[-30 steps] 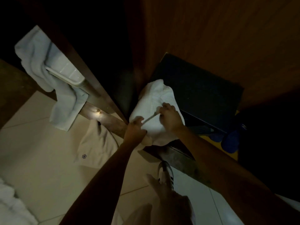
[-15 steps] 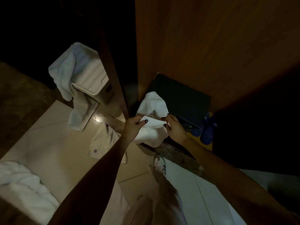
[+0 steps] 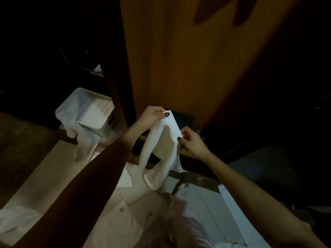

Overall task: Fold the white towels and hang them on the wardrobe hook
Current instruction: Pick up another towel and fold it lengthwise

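Note:
A white textured towel (image 3: 162, 151) hangs in the air in front of the open wooden wardrobe (image 3: 179, 65). My left hand (image 3: 152, 116) pinches its upper left corner and my right hand (image 3: 192, 142) pinches its upper right corner, a little lower. The towel droops below both hands in loose folds, its bottom end curling near the floor. A second white towel (image 3: 77, 120) is draped over a white bin at the left. No hook shows in this dim view.
A white lidded bin (image 3: 97, 118) stands left of the dark wardrobe door edge (image 3: 116, 97). A dark box (image 3: 182, 119) sits on the wardrobe floor. White cloth (image 3: 14, 219) lies at lower left. My shoe (image 3: 181, 189) and trouser leg are below the towel.
Both hands have lifted the towel off the wardrobe floor and spread its top edge. The view has tilted upward, showing more of the wardrobe's wooden wall.

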`<state>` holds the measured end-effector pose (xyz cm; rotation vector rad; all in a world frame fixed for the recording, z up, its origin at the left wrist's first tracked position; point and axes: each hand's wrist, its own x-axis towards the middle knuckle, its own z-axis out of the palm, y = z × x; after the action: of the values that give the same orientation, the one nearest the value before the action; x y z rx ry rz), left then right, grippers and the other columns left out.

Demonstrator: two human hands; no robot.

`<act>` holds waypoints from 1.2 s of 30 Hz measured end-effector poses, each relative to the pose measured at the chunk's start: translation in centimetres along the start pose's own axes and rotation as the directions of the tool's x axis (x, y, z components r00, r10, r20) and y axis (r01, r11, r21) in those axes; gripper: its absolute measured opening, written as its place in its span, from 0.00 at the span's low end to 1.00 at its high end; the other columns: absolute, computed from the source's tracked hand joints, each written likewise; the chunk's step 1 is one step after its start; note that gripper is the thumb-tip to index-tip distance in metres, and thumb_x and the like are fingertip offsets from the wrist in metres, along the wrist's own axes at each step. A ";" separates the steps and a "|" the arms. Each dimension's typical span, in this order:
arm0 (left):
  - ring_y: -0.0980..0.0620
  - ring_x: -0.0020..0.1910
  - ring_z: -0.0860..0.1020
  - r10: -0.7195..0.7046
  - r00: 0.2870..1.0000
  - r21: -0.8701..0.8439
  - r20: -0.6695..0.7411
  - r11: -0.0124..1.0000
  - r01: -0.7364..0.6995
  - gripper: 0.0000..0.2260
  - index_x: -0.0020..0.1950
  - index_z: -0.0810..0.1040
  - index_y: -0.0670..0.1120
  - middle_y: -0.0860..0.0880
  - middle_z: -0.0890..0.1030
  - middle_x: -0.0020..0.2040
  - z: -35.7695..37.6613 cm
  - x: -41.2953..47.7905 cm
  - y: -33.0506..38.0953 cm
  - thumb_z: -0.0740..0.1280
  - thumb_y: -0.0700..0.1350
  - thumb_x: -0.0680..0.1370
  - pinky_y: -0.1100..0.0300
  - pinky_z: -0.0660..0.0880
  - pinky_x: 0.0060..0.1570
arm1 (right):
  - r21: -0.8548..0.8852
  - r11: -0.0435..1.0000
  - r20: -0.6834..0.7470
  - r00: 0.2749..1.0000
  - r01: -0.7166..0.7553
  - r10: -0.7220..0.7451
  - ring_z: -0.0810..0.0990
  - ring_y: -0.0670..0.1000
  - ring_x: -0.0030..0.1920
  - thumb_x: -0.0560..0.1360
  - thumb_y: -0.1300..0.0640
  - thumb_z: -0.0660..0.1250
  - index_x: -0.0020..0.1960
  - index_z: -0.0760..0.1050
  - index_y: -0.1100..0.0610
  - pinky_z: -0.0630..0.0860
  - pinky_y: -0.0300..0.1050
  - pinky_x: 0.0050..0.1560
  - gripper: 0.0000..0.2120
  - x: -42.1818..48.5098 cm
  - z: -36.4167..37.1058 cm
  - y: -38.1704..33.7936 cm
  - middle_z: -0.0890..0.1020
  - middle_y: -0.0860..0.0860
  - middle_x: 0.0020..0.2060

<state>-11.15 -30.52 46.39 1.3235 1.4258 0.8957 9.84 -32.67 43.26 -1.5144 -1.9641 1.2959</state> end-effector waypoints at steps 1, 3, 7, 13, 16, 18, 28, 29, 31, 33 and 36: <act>0.54 0.43 0.79 0.020 0.999 -0.008 0.030 1.000 -0.020 0.08 0.51 0.81 0.36 0.44 0.82 0.45 0.9 -0.3 2.0 0.67 0.40 0.77 0.63 0.73 0.45 | 0.020 1.000 -0.004 1.000 -0.022 0.022 0.81 0.53 0.44 0.78 0.57 0.66 0.47 0.71 0.47 0.80 0.55 0.44 0.06 -1.5 -1.2 -0.7 0.81 0.51 0.43; 0.54 0.41 0.79 0.071 0.995 -0.028 0.076 0.997 -0.069 0.07 0.50 0.81 0.38 0.45 0.82 0.43 2.7 -0.8 5.7 0.67 0.40 0.78 0.65 0.74 0.43 | 0.055 0.998 -0.021 0.999 -0.031 0.032 0.81 0.51 0.48 0.77 0.55 0.69 0.49 0.72 0.48 0.79 0.53 0.49 0.07 -4.1 -3.7 -1.8 0.82 0.51 0.47; 0.58 0.36 0.78 0.184 0.976 -0.066 0.113 0.982 -0.177 0.04 0.43 0.79 0.44 0.49 0.81 0.38 5.4 -1.2 12.9 0.67 0.41 0.78 0.64 0.73 0.39 | 0.105 0.994 -0.161 0.987 0.004 0.013 0.81 0.54 0.50 0.74 0.52 0.72 0.51 0.76 0.53 0.77 0.58 0.53 0.09 -7.7 -9.1 -3.6 0.82 0.52 0.49; 0.63 0.35 0.78 0.347 0.916 -0.006 0.201 0.936 -0.353 0.04 0.43 0.81 0.47 0.54 0.81 0.37 8.2 -1.8 22.2 0.68 0.41 0.77 0.68 0.73 0.37 | 0.160 0.961 -0.365 0.918 0.226 -0.155 0.82 0.55 0.48 0.77 0.51 0.68 0.52 0.76 0.57 0.78 0.54 0.48 0.10 -10.3 -16.3 -7.6 0.82 0.54 0.47; 0.63 0.32 0.77 0.394 0.901 -0.052 0.183 0.919 -0.391 0.05 0.43 0.80 0.45 0.56 0.81 0.33 10.2 -2.2 25.0 0.67 0.40 0.77 0.69 0.71 0.34 | 0.076 0.941 -0.459 0.849 0.330 -0.261 0.74 0.56 0.37 0.80 0.50 0.64 0.47 0.74 0.64 0.70 0.53 0.39 0.15 -11.4 -19.6 -8.6 0.77 0.59 0.39; 0.64 0.32 0.77 0.400 0.902 -0.103 0.160 0.916 -0.388 0.05 0.44 0.80 0.45 0.57 0.81 0.32 11.2 -2.5 25.7 0.66 0.40 0.78 0.69 0.70 0.35 | 0.032 0.928 -0.510 0.804 0.372 -0.305 0.70 0.51 0.36 0.81 0.53 0.62 0.45 0.71 0.67 0.66 0.49 0.38 0.16 -12.1 -21.4 -9.2 0.73 0.63 0.37; 0.52 0.42 0.76 0.385 0.910 -0.105 0.152 0.922 -0.372 0.11 0.46 0.80 0.34 0.45 0.79 0.41 17.0 -3.4 26.3 0.67 0.42 0.78 0.59 0.69 0.44 | -0.022 0.917 -0.536 0.770 0.398 -0.347 0.78 0.44 0.44 0.81 0.55 0.63 0.52 0.76 0.55 0.74 0.43 0.45 0.05 -17.6 -29.5 -8.5 0.80 0.47 0.44; 0.53 0.41 0.76 0.415 0.894 -0.085 0.166 0.910 -0.407 0.10 0.44 0.80 0.36 0.45 0.79 0.40 17.7 -3.4 27.2 0.67 0.43 0.78 0.60 0.69 0.43 | 0.005 0.918 -0.495 0.798 0.397 -0.343 0.80 0.45 0.47 0.81 0.55 0.63 0.56 0.76 0.55 0.77 0.42 0.47 0.07 -17.9 -30.1 -8.4 0.81 0.48 0.47; 0.59 0.35 0.75 0.460 0.860 -0.047 0.219 0.886 -0.462 0.09 0.40 0.79 0.42 0.53 0.79 0.35 19.4 -3.6 28.9 0.66 0.43 0.78 0.68 0.69 0.37 | 0.037 0.911 -0.446 0.822 0.411 -0.354 0.82 0.46 0.48 0.81 0.57 0.62 0.59 0.76 0.58 0.79 0.40 0.47 0.09 -18.4 -31.1 -8.1 0.82 0.51 0.50; 0.63 0.31 0.73 0.493 0.837 -0.053 0.235 0.867 -0.496 0.09 0.39 0.78 0.44 0.58 0.77 0.31 20.7 -3.5 29.7 0.66 0.42 0.79 0.71 0.67 0.32 | 0.018 0.910 -0.487 0.799 0.415 -0.354 0.82 0.45 0.44 0.82 0.57 0.61 0.56 0.78 0.57 0.77 0.39 0.43 0.09 -18.7 -32.2 -7.5 0.83 0.50 0.45; 0.64 0.30 0.73 0.484 0.834 -0.067 0.265 0.872 -0.485 0.06 0.40 0.78 0.45 0.60 0.77 0.30 21.8 -2.5 29.9 0.67 0.41 0.78 0.71 0.67 0.31 | -0.030 0.917 -0.580 0.740 0.399 -0.341 0.79 0.45 0.40 0.82 0.57 0.60 0.50 0.78 0.56 0.74 0.43 0.41 0.09 -18.1 -33.8 -6.2 0.81 0.48 0.39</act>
<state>18.00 -30.71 69.23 1.7798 0.8837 0.9828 37.38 -33.78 70.60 -1.1902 -1.6484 0.6432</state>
